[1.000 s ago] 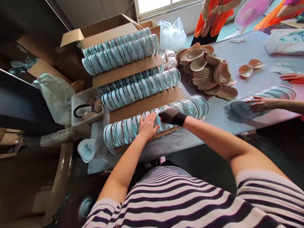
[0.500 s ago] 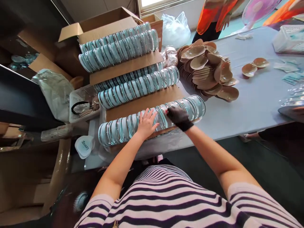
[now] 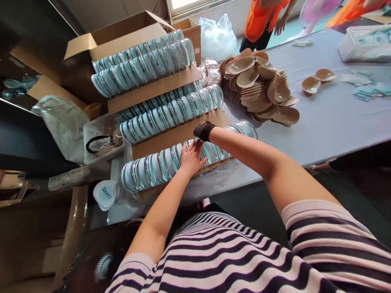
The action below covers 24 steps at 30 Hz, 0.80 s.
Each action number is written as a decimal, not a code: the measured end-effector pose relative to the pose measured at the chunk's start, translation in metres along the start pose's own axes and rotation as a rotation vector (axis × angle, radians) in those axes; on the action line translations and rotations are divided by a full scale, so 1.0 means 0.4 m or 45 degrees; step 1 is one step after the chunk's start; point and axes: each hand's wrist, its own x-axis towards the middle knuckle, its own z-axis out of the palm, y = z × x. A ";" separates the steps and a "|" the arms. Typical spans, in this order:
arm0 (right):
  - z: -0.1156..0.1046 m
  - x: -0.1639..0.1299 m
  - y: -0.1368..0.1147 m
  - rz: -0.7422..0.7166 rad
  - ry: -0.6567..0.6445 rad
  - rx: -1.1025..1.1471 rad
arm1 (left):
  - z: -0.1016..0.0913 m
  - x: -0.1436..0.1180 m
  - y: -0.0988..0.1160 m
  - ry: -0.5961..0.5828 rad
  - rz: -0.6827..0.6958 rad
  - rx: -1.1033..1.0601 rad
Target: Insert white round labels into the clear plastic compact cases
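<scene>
A long row of round, clear-and-teal plastic pieces (image 3: 155, 167), stacked face to face, lies along the near side of the table on cardboard. My bare left hand (image 3: 192, 158) rests on the middle of this row, fingers spread. My right hand (image 3: 202, 130), in a black glove, is bent over the row's far side, close to the left fingertips. Its fingers are mostly hidden, so whether they grip anything is unclear. My right forearm crosses above the row's right part. Behind lies a second similar row (image 3: 171, 114), with another row (image 3: 146, 61) farther back.
A heap of tan, glossy spoon-shaped pieces (image 3: 253, 89) lies right of the rows, with a joined pair (image 3: 311, 84) apart from it. A white basket (image 3: 351, 44) stands far right. At left are a small basket (image 3: 91, 156) and a lettered white piece (image 3: 104, 195). A person in orange (image 3: 255, 24) stands opposite.
My right hand has moved left and away from me, from the top of the near row towards its far side. My left hand stays on the row. The view has shifted slightly.
</scene>
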 end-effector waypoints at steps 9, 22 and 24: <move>0.316 -0.282 -0.086 0.364 0.405 0.334 | 0.002 -0.005 0.006 0.053 0.014 -0.052; 0.275 -0.299 0.002 0.794 0.636 0.380 | -0.015 0.014 0.041 0.050 0.121 -0.147; 0.171 -0.251 0.081 0.736 0.496 0.294 | -0.012 0.040 0.070 0.056 0.150 -0.150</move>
